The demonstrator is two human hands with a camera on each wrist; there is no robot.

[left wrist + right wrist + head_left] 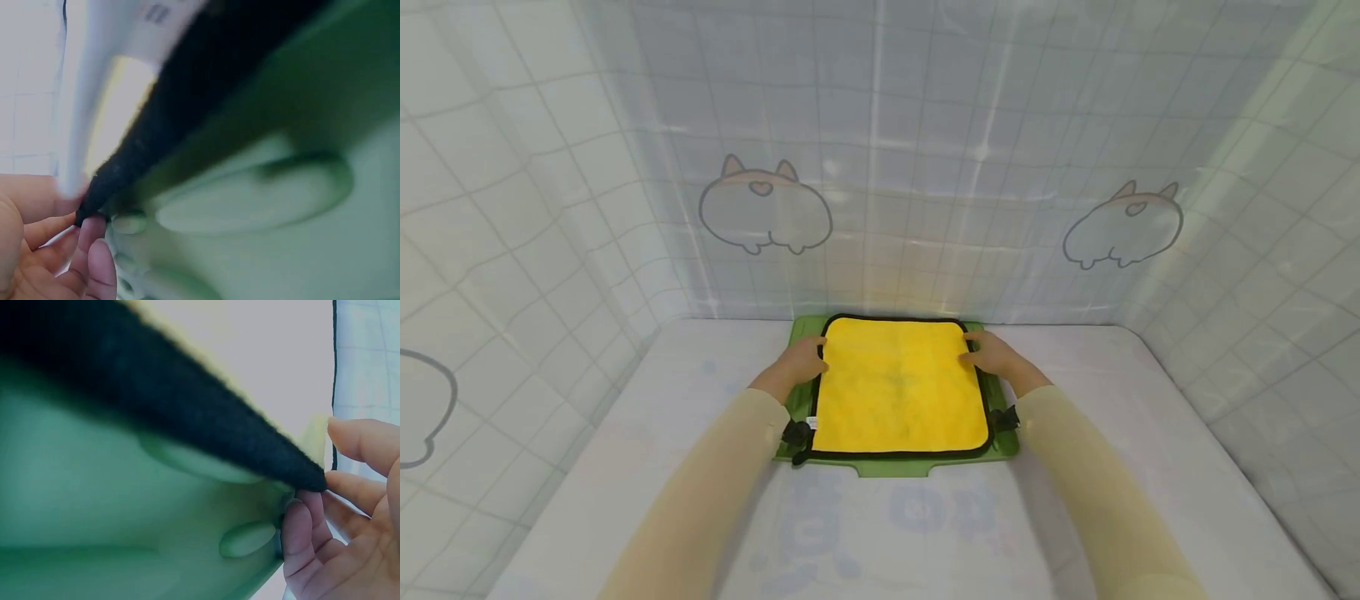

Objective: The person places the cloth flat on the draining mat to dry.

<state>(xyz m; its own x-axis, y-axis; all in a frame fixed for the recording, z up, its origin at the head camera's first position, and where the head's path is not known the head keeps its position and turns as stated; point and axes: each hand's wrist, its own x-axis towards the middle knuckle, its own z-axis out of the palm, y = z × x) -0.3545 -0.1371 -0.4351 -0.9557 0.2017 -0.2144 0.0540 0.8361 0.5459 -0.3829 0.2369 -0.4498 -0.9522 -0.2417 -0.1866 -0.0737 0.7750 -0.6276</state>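
Note:
A square yellow cloth [898, 387] with a black border lies spread over a green board [892, 469], whose rim shows around it. My left hand [797, 364] pinches the cloth's left edge toward the back, thumb above and fingers under the black border [162, 125]. On the opposite side, my right hand [997, 356] pinches the right edge, its fingertips at the border [250, 431]. Both wrist views show the edges lifted a little off the board. Raised oval bumps [249, 539] stand on the board's surface. A small white tag [811, 422] sits near the front left corner.
The board lies on a white covered table [715, 350], close to the back wall. Wall sheets [902, 150] with a grid and animal drawings enclose the back and both sides. Black wrist devices [795, 432] sit beside the cloth's front corners.

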